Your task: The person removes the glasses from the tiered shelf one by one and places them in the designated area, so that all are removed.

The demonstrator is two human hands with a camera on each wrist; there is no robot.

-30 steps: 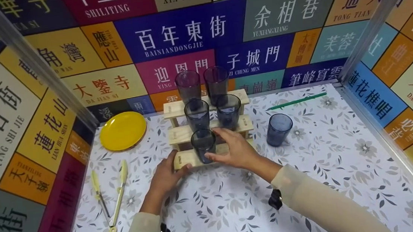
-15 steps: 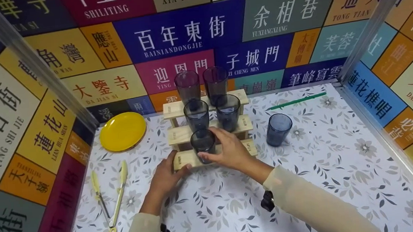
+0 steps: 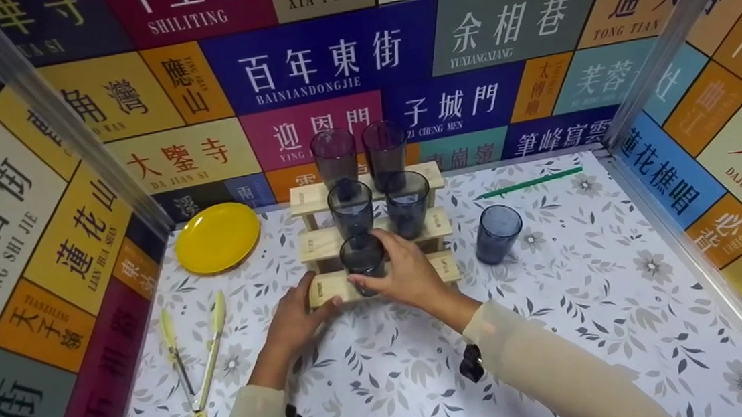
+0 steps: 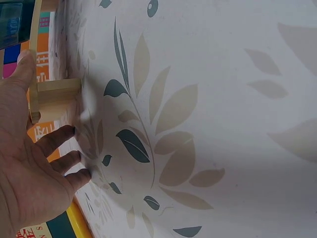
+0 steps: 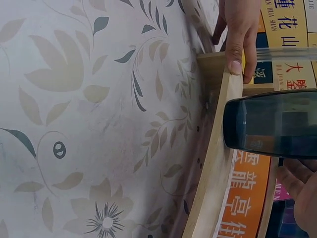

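1. While our right hand (image 3: 407, 276) grips the front smoky tumbler (image 3: 360, 256), thumb in front, we should hold it upright, base flat on the bottom plank (image 3: 446, 266), where it stands left of centre
2. Our left hand (image 3: 295, 317) pinches that plank's left end; best to steady the three-step wooden stand (image 3: 317, 243) there, no tugging
3. Middle-step tumblers (image 3: 408, 205) sit close behind, so we'd mind our right hand; a knock might reach the top-step tumblers (image 3: 334, 158) too
4. Loose tumbler (image 3: 498, 235) upright on the floral tablecloth (image 3: 556, 326), right of the stand; green pencil (image 3: 530, 184) behind it, yellow plate (image 3: 218, 239) and tongs (image 3: 207, 366) leftward, none blocking us
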